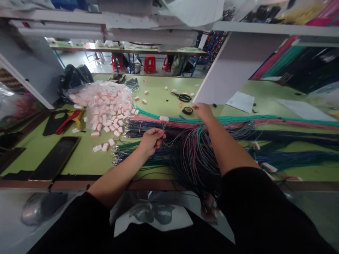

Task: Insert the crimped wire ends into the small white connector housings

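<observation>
A: Going from the left, how much looks done?

B: Plenty is left, I'd judge. At centre left, small white-and-orange plastic connector housings (112,122) spill from a clear plastic bag (99,88); those I can make out carry no wires. Beside them, long straight dark wires with silvery tips (145,127) lie in a row.

A: And in the middle?

B: A white block-shaped connector (164,119) sits at the centre of the frame, by the pink and teal strands, with thin wires running down from it. That one seems part-filled. Further right, a looped bundle of pink, teal and dark wires (196,151) sprawls towards the lower edge; at lower right, a white-and-orange connector (269,167) lies near more wires, perhaps finished.

A: How are the hands posed?

B: The left hand (152,141) comes up from the lower left, thumb and forefinger pinching the thin wires just below the white block. The right hand (203,112) reaches across the wires, fingers curled, just beside a black roll of tape (187,110). I can't tell whether its fingertips grip anything.
</observation>
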`<control>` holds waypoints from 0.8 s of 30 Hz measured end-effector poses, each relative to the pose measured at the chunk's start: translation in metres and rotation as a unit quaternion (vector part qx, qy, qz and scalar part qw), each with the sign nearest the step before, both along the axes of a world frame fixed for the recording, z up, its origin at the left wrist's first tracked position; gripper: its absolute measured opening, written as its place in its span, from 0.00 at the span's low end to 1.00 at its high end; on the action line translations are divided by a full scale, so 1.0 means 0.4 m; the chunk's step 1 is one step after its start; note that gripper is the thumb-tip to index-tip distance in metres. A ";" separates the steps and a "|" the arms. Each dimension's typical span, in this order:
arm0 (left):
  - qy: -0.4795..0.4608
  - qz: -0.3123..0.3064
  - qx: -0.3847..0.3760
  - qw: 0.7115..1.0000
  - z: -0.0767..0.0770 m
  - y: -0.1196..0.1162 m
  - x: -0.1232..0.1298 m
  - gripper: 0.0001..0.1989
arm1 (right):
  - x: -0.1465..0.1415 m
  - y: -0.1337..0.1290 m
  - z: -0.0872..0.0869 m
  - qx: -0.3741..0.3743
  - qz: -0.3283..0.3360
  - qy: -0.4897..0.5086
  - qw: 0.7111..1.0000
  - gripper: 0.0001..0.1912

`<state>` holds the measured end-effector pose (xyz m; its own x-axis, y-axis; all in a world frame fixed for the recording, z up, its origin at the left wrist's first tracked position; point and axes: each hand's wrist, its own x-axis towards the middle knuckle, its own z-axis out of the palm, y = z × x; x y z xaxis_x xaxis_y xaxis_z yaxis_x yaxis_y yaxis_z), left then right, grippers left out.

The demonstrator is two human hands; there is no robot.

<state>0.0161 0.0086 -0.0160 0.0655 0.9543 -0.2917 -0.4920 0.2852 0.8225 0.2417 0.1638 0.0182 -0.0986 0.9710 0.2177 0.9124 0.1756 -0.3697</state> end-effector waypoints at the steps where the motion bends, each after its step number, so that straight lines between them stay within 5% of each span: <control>1: -0.006 0.002 -0.001 1.000 -0.002 0.002 -0.001 0.11 | 0.010 0.019 -0.016 -0.010 -0.011 -0.004 1.000 0.12; 7: -0.020 0.013 0.003 1.000 -0.003 0.009 -0.004 0.10 | -0.006 0.053 -0.095 -0.042 -0.030 -0.003 0.999 0.06; 12: 0.001 0.041 0.012 0.999 -0.001 0.010 -0.002 0.12 | -0.028 0.036 -0.051 -0.066 -0.018 0.033 0.997 0.06; 19: 0.039 0.067 0.073 0.994 -0.014 0.009 0.003 0.10 | -0.096 -0.237 0.060 -0.156 0.189 0.150 0.958 0.12; 24: 0.086 0.078 0.081 0.990 -0.013 0.009 0.005 0.10 | -0.157 -0.364 0.063 -0.066 0.208 0.078 0.973 0.13</control>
